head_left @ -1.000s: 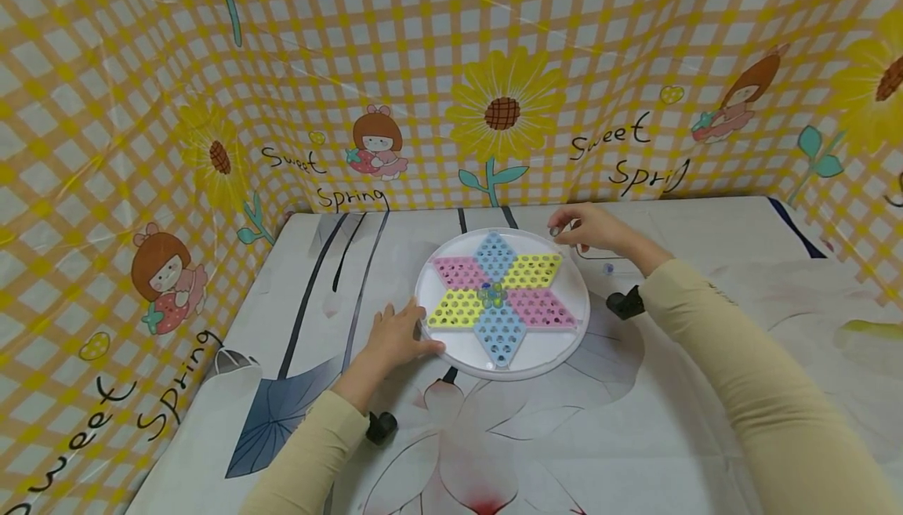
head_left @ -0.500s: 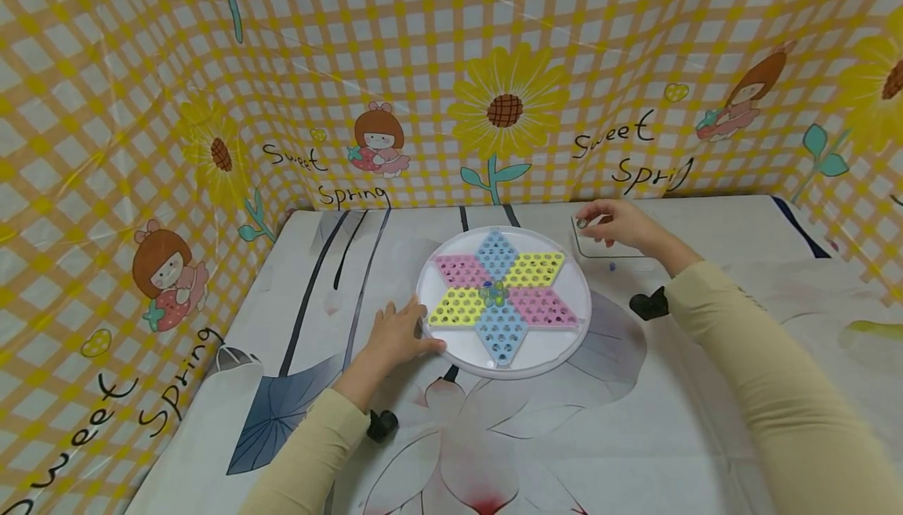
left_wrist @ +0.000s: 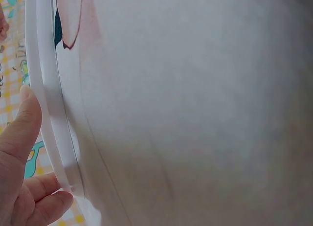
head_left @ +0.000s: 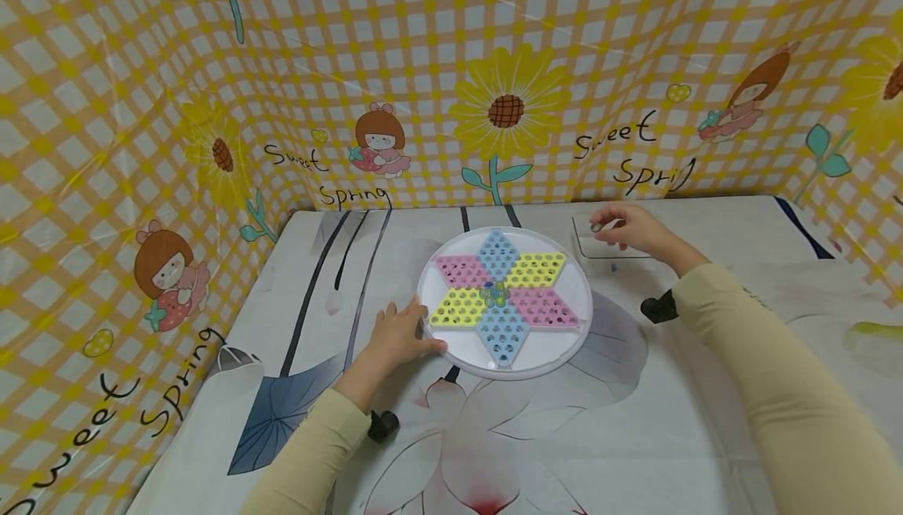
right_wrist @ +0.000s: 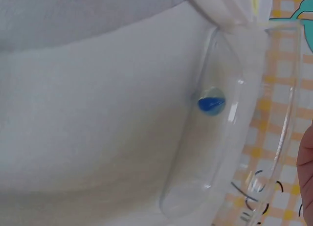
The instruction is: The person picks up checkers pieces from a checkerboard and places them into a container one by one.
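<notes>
A round white Chinese checkers board (head_left: 550, 350) with a six-pointed star in blue, yellow and pink lies on the table; several glass marbles (head_left: 495, 294) sit at its centre. My left hand (head_left: 400, 335) holds the board's left rim, thumb over the edge; the left wrist view shows the fingertips (left_wrist: 54, 206) against the rim wall. Beyond the board to the right, my right hand (head_left: 638, 231) pinches a small dark marble (head_left: 596, 226). A blue-and-clear marble (right_wrist: 212, 102) lies in a clear plastic tray (right_wrist: 178, 172) in the right wrist view, with part of that hand at the edge.
A floral white cloth (head_left: 536, 452) covers the table. Behind and to the left rises a yellow checked curtain (head_left: 437, 52) with sunflowers. Black wrist-worn parts (head_left: 659, 307) stick out by the sleeves.
My right hand has moved right, away from the board's upper right edge, with the marble still between its fingertips. My left hand stays on the rim.
</notes>
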`<state>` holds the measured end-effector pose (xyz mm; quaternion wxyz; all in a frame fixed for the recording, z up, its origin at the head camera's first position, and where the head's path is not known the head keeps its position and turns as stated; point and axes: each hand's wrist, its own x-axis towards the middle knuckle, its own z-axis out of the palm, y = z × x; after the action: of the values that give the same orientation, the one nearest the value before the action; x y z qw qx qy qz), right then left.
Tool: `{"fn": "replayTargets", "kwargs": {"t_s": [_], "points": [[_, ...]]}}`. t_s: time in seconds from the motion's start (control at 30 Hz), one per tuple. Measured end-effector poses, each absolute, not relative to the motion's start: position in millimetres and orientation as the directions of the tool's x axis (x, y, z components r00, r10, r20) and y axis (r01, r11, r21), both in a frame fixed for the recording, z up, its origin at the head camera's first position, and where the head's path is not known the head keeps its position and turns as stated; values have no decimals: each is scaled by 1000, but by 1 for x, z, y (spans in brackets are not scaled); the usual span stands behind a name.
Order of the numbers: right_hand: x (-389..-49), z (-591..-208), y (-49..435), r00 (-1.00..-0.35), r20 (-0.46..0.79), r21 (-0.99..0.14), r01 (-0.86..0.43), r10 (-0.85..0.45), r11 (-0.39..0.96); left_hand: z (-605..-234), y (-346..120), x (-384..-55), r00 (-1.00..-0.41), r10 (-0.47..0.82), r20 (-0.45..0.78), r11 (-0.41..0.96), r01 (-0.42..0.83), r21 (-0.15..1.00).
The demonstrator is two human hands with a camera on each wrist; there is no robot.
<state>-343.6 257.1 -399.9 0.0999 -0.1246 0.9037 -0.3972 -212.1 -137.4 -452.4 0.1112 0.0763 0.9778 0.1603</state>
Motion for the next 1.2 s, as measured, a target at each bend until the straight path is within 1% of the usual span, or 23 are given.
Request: {"fn": "replayTargets", "kwargs": {"t_s": [0.33,0.97,1.2], "points": [[-346,-411,270,-946,-152,-706,-99,-287,702,-454,-138,-212,-966,186,-178,934,117,338],[-343,-415,279,-947,-122,-702,-128,-296,700,-453,-138,-211,-967,193,-166,931,127,343],[-346,-413,279,-946,-140,-693,-117,-293,711,-452,-138,-211,-968,190,-165,932,125,339]]}}
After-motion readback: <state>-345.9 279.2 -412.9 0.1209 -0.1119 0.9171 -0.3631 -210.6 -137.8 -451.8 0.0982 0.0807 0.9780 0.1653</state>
